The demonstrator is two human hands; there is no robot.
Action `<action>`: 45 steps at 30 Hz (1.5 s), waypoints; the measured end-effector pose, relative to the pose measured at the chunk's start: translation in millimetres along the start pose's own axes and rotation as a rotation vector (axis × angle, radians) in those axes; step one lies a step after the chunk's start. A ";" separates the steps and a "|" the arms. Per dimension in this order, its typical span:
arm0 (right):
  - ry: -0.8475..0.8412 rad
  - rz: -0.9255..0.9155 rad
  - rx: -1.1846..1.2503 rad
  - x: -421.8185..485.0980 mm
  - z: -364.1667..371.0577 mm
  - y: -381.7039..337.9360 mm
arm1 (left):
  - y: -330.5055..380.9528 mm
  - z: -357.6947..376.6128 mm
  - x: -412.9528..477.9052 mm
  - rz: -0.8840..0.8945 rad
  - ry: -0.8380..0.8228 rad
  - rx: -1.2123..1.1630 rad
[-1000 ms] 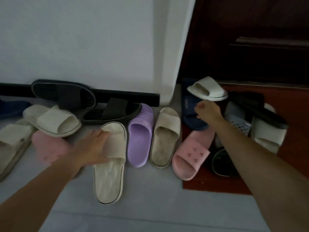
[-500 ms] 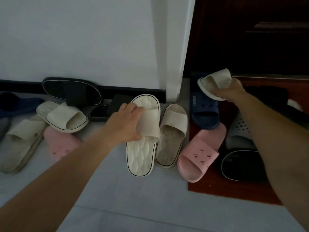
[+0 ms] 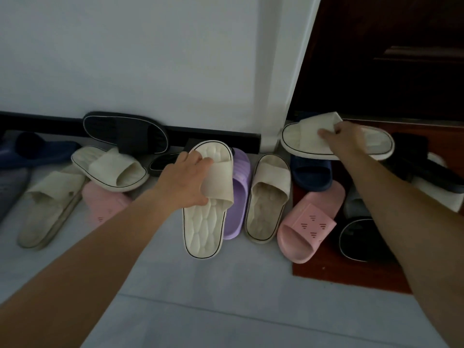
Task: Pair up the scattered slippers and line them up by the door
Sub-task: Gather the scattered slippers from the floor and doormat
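Cream slipper point(image 3: 203, 227), strap point(image 3: 221, 183) pinched by left hand point(image 3: 187, 182), runs back from those fingers point(image 3: 198, 159); its twin point(image 3: 301, 141), pinched by right hand point(image 3: 349, 139), lies crosswise, well apart.

Two bare forearms extend forward from the lower corners, both nearly straight. The left grip point(image 3: 187, 180) curls round the strap of a cream slipper point(image 3: 203, 232) (thumb at the band's near edge). The right grip point(image 3: 350, 140), farther out, pinches the strap of a second cream slipper point(image 3: 298, 143).
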State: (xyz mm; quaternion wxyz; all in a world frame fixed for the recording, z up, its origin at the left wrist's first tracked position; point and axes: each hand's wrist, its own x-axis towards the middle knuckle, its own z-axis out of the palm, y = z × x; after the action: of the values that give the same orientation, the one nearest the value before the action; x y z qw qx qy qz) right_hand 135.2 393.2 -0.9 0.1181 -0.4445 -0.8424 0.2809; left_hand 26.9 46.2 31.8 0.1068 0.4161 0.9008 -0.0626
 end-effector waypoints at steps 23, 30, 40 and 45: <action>-0.161 0.991 0.948 -395.9 88.5 -57.2 | -36.1 113.7 -153.9 0.313 -0.301 -0.006; -0.800 0.970 0.473 -439.3 101.8 -36.2 | -25.0 143.8 -187.6 0.319 -0.440 -0.049; -0.557 -0.094 -0.739 -416.4 92.4 21.9 | -25.4 142.2 -173.0 0.346 -0.450 0.026; -0.531 -0.231 -0.912 -398.8 90.2 20.6 | -28.7 137.3 -175.1 0.259 -0.416 -0.026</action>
State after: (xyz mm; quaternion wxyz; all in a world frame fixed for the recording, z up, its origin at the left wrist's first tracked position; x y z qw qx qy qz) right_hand 338.9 44.1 -66.0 -0.2736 -0.2688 -0.9231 -0.0257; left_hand 134.8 -129.0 -57.7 0.3026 0.5050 0.7993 -0.1209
